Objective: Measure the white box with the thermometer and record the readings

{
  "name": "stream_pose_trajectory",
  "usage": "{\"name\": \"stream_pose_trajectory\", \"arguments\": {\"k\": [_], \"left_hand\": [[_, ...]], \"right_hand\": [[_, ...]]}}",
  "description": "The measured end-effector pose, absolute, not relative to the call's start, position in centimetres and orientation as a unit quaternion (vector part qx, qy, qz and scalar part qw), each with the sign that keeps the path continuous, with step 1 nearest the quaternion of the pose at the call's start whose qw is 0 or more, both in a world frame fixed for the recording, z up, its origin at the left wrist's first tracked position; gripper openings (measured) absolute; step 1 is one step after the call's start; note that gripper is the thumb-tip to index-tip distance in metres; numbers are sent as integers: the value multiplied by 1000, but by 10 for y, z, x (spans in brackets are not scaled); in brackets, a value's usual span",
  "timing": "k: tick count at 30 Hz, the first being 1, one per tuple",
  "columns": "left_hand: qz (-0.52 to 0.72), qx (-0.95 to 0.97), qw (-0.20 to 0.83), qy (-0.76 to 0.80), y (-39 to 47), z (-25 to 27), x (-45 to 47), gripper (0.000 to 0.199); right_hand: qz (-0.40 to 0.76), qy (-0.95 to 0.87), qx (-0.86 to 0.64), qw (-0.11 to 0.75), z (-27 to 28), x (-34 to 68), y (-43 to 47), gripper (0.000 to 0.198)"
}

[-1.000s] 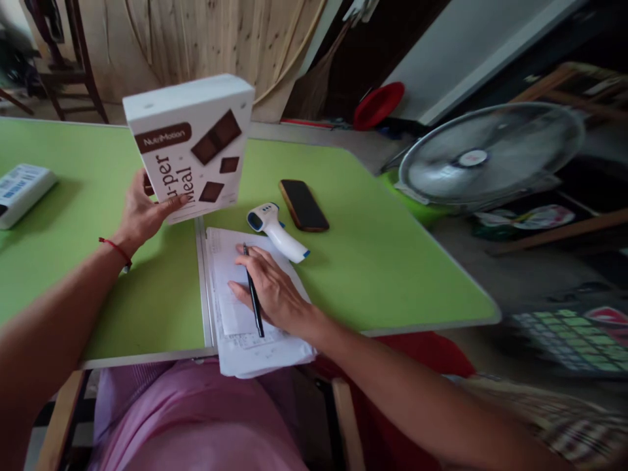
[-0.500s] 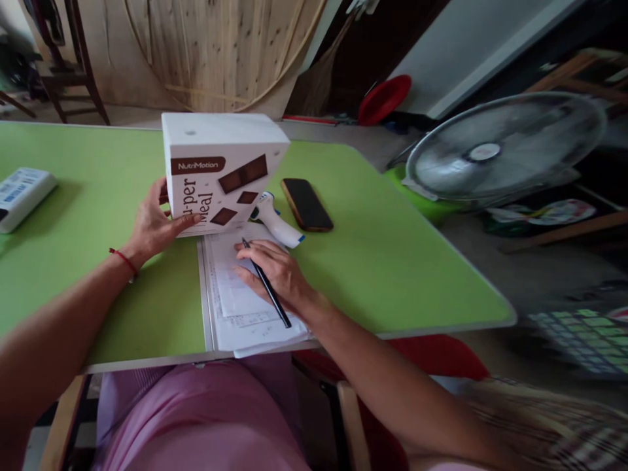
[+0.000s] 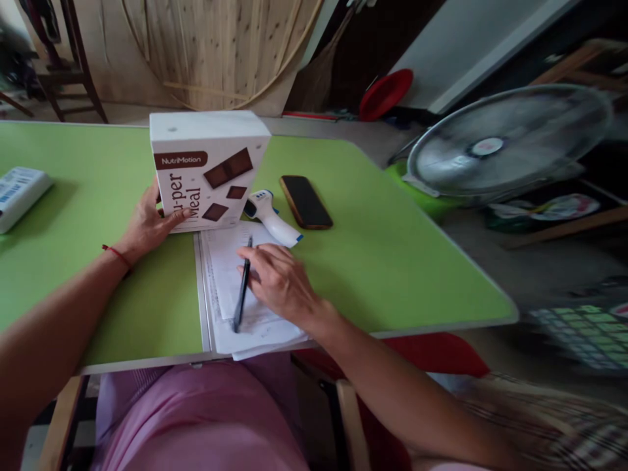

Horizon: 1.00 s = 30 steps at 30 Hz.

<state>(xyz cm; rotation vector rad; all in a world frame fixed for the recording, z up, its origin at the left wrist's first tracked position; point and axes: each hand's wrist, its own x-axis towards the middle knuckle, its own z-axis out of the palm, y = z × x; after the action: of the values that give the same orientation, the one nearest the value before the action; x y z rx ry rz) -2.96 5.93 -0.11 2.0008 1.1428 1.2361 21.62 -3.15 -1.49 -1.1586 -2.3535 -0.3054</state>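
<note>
The green table (image 3: 392, 275) carries everything here. On it, or just above it, the white NutriMotion box (image 3: 209, 180) stands nearly upright at the far end of the papers; whether its base touches down I cannot tell. The left hand (image 3: 147, 222) grasps the box's lower corner, thumb on the printed front. The paper stack (image 3: 226, 275) slightly overhangs the table's near edge. Beyond the papers lie a phone (image 3: 307, 201) and, just beside the box, a white thermometer (image 3: 272, 219). Smallest, the black pen (image 3: 243, 288) is in the right hand's (image 3: 282, 281) grip, slanting over the papers. The step in hand seems to be steadying the box; moving either item calls for a sure left grip and a clear pen.
</note>
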Motion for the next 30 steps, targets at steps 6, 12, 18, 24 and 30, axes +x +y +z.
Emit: {"name": "stream_pose_trajectory", "arguments": {"k": [6,12,18,24,30], "left_hand": [[425,765,241,418,62,-7,-31,42],[422,765,241,424,61,-7,-29,43],[471,725,254,434,57,-5,-24,44],[463,683,295,481,44,0,-15,49],[414,690,315,502,36,4,-12,54]], "right_hand": [[-105,-843,-523,73,2,214,-33,18],[-61,-811,-576,84,15,224,-23,34],[-33,-722,-669,175,-5,248,35,36],[77,-634,-693,335,-7,253,40,38],[299,-569,-489,590,33,223,-27,32]]}}
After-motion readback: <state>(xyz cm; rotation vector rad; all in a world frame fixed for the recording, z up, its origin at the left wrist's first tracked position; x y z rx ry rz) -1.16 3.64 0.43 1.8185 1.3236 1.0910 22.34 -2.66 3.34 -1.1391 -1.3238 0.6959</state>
